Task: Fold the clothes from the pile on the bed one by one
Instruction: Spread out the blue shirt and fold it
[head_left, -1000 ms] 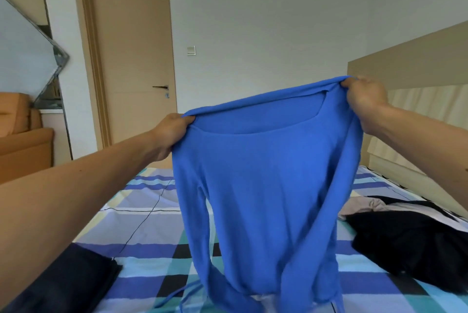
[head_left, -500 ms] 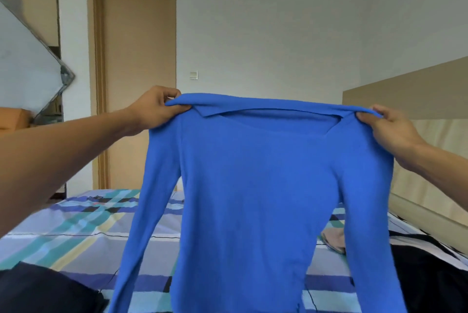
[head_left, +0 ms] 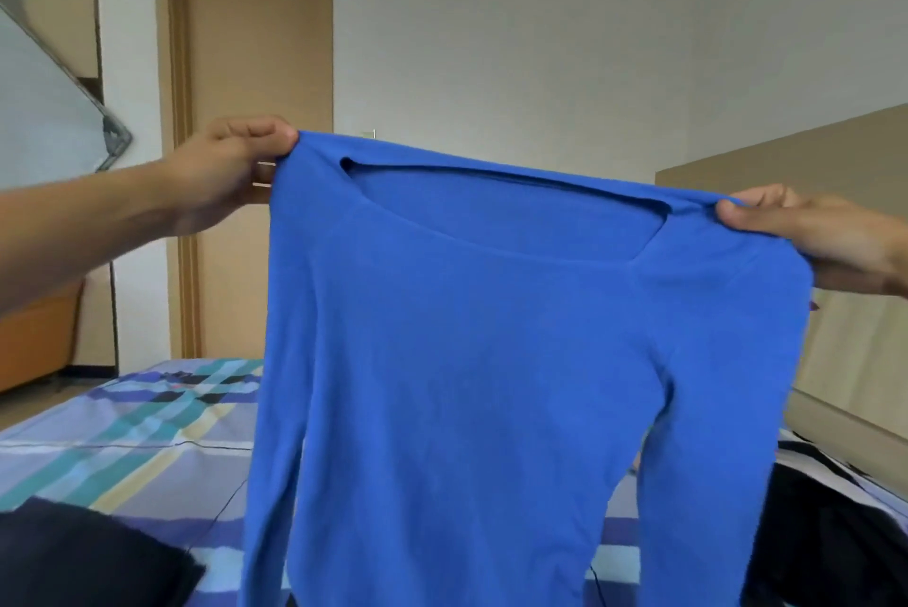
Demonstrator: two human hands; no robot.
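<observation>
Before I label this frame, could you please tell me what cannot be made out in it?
Head view:
blue top: hem and cuffs cut off by the bottom edge.
bed: its middle hidden behind the top.
dark clothes on the right: partly behind a sleeve, cut by the edge; number unclear.
dark garment, lower left: cut off by the corner.

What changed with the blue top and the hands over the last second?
The left hand and right hand moved apart and raised the blue top, stretching its shoulders flat so the sleeves hang straight. Nothing was let go: each hand still pinches a shoulder. The dark clothes on the bed stayed put.
</observation>
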